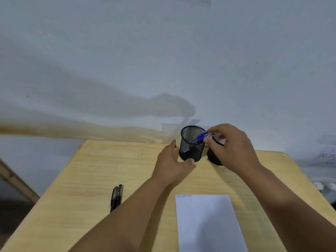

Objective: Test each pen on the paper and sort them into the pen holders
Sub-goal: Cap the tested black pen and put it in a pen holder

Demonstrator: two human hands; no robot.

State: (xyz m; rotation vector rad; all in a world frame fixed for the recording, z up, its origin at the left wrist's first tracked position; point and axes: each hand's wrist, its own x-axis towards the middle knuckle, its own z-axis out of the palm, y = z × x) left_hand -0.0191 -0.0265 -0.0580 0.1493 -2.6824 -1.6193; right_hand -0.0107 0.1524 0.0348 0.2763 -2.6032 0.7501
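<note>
Two black mesh pen holders stand at the far side of the wooden table. The left holder (190, 153) contains blue pens (201, 137) that lean to the right over its rim. My right hand (231, 146) pinches the blue caps of those pens above the holders and covers much of the right holder (213, 159). My left hand (172, 160) is spread around the base of the left holder, thumb touching it, fingers apart. A white sheet of paper (209, 220) with small marks at its top edge lies near me. Two black pens (116, 197) lie to the left.
The wooden table (91, 179) ends at a pale wall just behind the holders. A paper with handwriting (327, 155) hangs at the far right. A wooden frame (16, 184) stands left of the table.
</note>
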